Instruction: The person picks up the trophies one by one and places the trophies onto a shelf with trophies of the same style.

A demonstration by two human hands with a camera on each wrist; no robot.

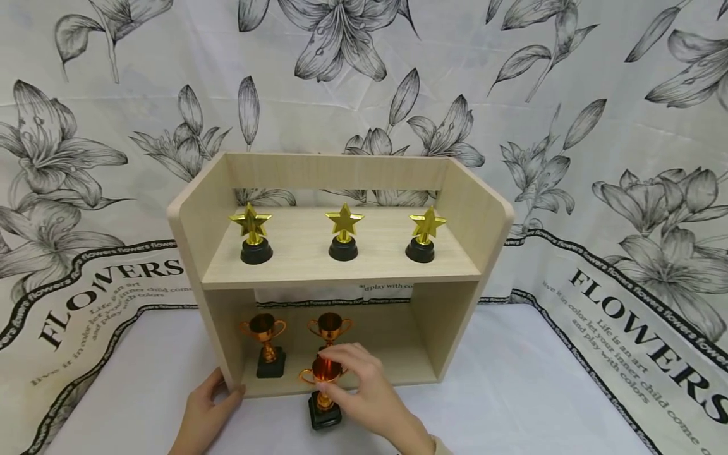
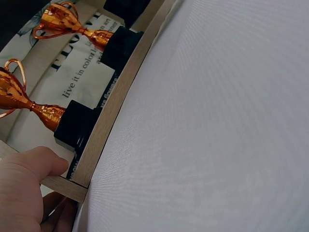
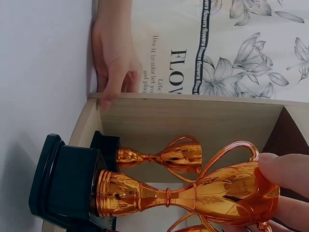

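My right hand (image 1: 366, 392) pinches a bronze-coloured trophy cup (image 3: 231, 193) by its bowl, thumb on one side and fingers on the other. This cup, on a black base, is in front of the lower shelf's front edge. My left hand (image 1: 207, 407) grips the bottom left corner of the wooden shelf unit (image 1: 227, 373), thumb inside the side panel and fingers outside. Inside the lower compartment, a second trophy cup (image 1: 267, 347) stands near the left panel. Farther right is a third trophy cup (image 1: 330, 324), partly hidden behind my right hand and the held cup.
Three gold star trophies on black bases stand in a row on the upper shelf (image 1: 296, 268): left (image 1: 254, 234), middle (image 1: 344, 234) and right (image 1: 424, 234). White cloth (image 1: 495, 379) covers the table. A flower-print curtain (image 1: 546, 76) hangs behind the unit.
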